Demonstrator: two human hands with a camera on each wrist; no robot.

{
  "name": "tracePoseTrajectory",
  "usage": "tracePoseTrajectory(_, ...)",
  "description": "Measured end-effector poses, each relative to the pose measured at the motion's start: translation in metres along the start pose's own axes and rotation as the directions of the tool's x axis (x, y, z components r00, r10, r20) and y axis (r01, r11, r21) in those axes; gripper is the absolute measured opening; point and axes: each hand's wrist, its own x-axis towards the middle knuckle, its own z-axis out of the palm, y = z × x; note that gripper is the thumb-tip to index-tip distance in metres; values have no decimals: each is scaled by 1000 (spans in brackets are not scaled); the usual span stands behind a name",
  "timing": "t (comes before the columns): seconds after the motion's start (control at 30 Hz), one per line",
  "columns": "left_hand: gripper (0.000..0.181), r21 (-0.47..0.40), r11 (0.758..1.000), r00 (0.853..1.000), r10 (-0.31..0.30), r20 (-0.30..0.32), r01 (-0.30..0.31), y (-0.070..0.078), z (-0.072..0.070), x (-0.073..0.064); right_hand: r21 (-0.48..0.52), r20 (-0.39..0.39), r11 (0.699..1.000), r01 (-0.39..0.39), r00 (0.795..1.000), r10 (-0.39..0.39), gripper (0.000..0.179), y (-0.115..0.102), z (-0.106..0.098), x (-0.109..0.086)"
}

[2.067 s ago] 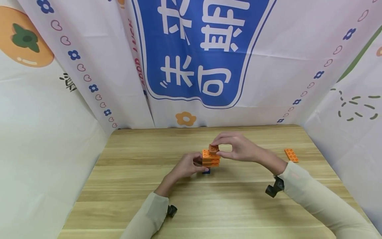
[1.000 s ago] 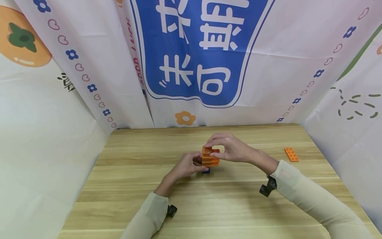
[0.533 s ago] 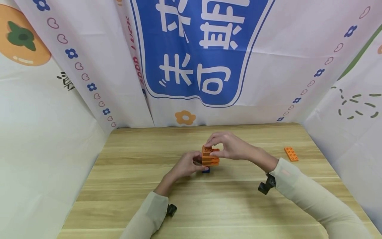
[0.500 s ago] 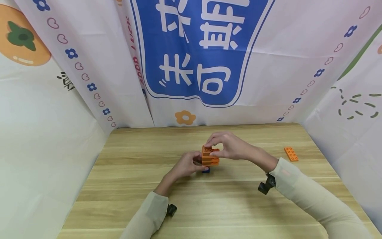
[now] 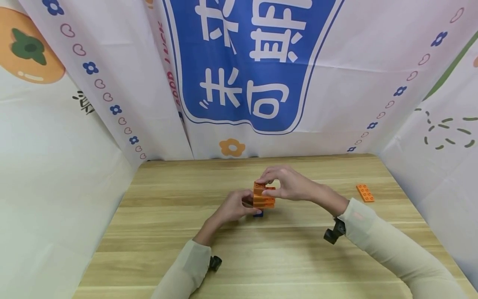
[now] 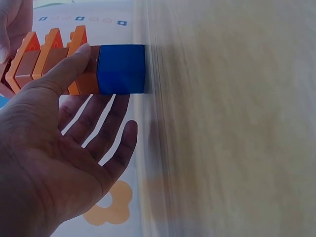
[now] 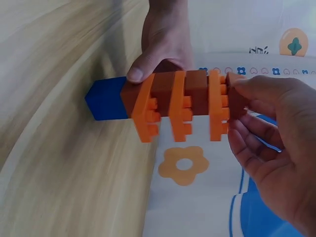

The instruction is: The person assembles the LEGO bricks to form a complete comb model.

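Note:
A tower of toy building bricks stands on the wooden table, a blue brick at its foot. Above that, brown bricks alternate with orange plates that jut out to the right in the head view. My left hand grips the tower low down, its thumb on the lowest brown brick just above the blue one. At the top, my right hand pinches a brown brick between thumb and fingers, right at the uppermost plate's studs, over the left end.
One loose orange plate with studs up lies on the table toward the right edge. A printed cloth hangs along the table's back edge, with white cloth at both sides. Small black cameras are strapped to both wrists.
My right hand has carried the brown brick leftward and down to the left end of the uppermost plate. Over the last half second both hands barely move; the left keeps its grip.

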Motion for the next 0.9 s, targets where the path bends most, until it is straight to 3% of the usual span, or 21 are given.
tracePoseTrajectory(0.2, 30, -5, 1000, 1000, 4, 12, -4, 1, 0, 0, -37, -11, 998, 55, 998, -55, 33, 1, 1, -3)
tracePoseTrajectory(0.57, 29, -11, 1000, 1000, -18, 13, 18, 4, -1, 1, -63, -63, 996, 67, 995, -71, 34, -1, 2, -3)
tracePoseTrajectory(0.9, 29, -8, 1000, 1000, -22, 17, 23, 3, -1, 1, -25, -40, 1000, -17, 999, 17, 35, -4, 2, -2)
